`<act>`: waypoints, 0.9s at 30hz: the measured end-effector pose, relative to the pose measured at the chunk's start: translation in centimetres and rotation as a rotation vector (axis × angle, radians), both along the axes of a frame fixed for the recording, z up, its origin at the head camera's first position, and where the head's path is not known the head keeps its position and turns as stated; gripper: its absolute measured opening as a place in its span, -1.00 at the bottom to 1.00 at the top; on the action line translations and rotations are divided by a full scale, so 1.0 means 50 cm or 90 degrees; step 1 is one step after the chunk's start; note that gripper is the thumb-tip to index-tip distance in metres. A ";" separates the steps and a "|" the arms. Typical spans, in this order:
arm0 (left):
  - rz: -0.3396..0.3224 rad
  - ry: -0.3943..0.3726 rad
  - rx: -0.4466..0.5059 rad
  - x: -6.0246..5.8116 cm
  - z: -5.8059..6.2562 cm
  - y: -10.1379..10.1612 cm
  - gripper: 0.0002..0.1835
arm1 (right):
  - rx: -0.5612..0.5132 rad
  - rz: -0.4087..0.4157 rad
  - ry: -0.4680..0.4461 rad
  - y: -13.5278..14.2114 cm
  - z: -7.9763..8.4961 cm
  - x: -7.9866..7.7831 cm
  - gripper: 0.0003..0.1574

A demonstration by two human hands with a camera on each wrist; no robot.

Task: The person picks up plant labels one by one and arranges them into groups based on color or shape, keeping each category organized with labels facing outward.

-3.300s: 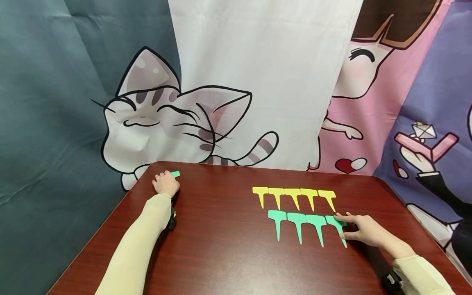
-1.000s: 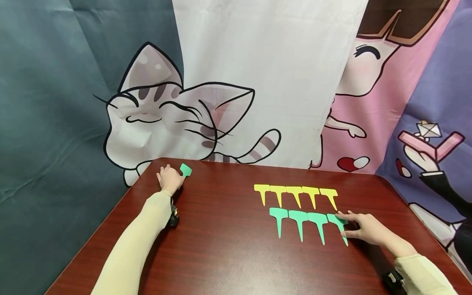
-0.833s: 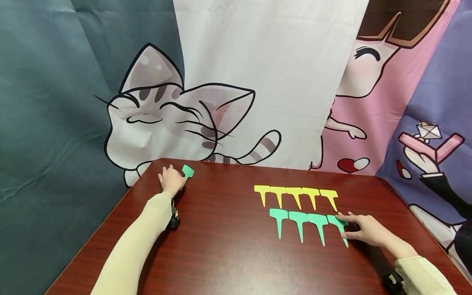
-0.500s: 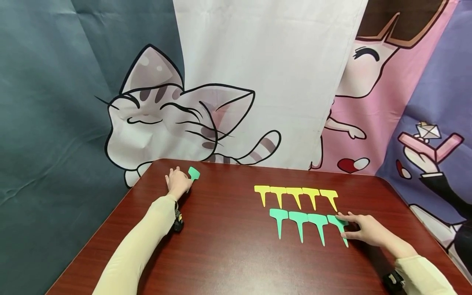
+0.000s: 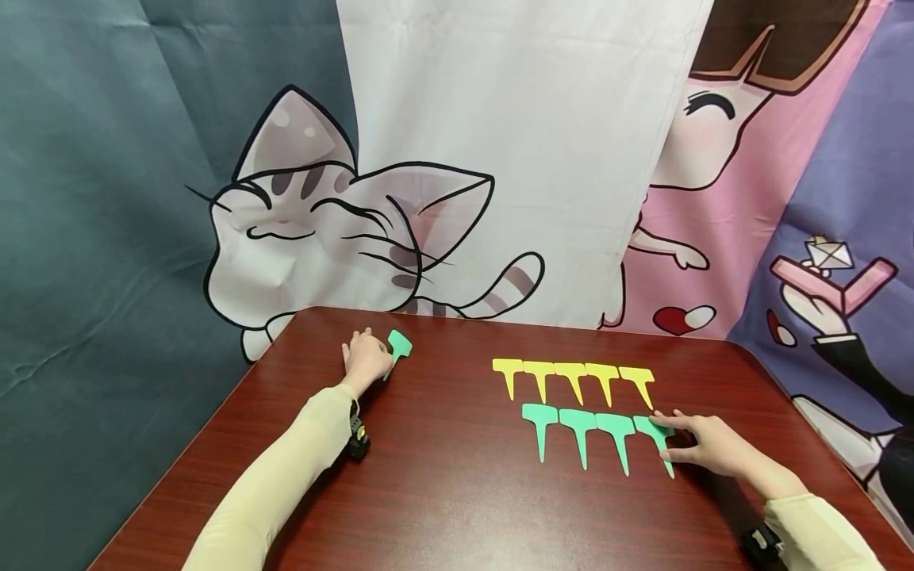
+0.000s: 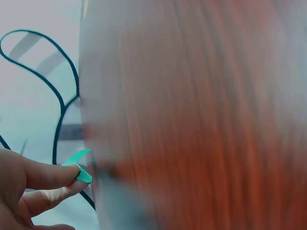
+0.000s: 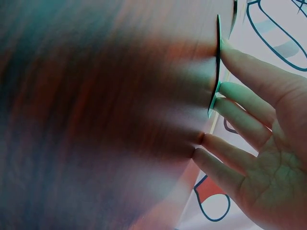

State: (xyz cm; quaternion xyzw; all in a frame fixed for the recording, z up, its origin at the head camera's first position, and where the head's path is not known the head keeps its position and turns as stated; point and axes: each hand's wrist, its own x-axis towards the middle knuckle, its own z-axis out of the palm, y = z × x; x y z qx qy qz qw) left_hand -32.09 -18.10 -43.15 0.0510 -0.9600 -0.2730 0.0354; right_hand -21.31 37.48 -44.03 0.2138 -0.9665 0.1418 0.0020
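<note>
My left hand [image 5: 366,358] pinches a green T-shaped plant label [image 5: 401,343] above the far left of the table, its wide head pointing away. In the left wrist view, thumb and finger meet on that label [image 6: 84,175]. Over at the right, my right hand [image 5: 708,446] rests its fingertips on the end label [image 5: 646,427] of a row of green plant labels [image 5: 577,418]. The right wrist view has this label [image 7: 217,67] edge-on, thumb at one end and extended fingers at the other. Behind the green row lies a row of yellow plant labels [image 5: 570,370].
The dark red wooden table [image 5: 457,492] has rounded far corners. A cartoon-printed curtain [image 5: 443,95] hangs just behind its far edge. A black camera is strapped to each wrist [image 5: 359,440].
From the far left corner, my left hand has brought the green label rightward and slightly nearer, and more of it shows now. My right hand stays on the end green label.
</note>
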 end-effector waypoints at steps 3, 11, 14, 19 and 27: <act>-0.010 -0.001 0.001 0.008 -0.001 0.017 -0.67 | -0.001 0.001 -0.001 0.000 0.000 0.000 -0.20; -0.036 -0.004 0.008 0.031 -0.005 0.061 -0.65 | 0.009 0.002 0.007 0.000 0.001 0.001 -0.20; -0.041 -0.004 0.014 0.038 -0.006 0.072 -0.65 | 0.009 0.002 0.006 0.000 0.002 0.001 -0.20; -0.057 -0.008 0.000 0.048 -0.004 0.088 -0.66 | 0.008 0.002 0.001 0.000 0.002 0.000 -0.19; -0.094 -0.024 -0.007 0.069 0.001 0.122 -0.65 | 0.000 0.000 -0.006 0.000 0.003 0.000 -0.18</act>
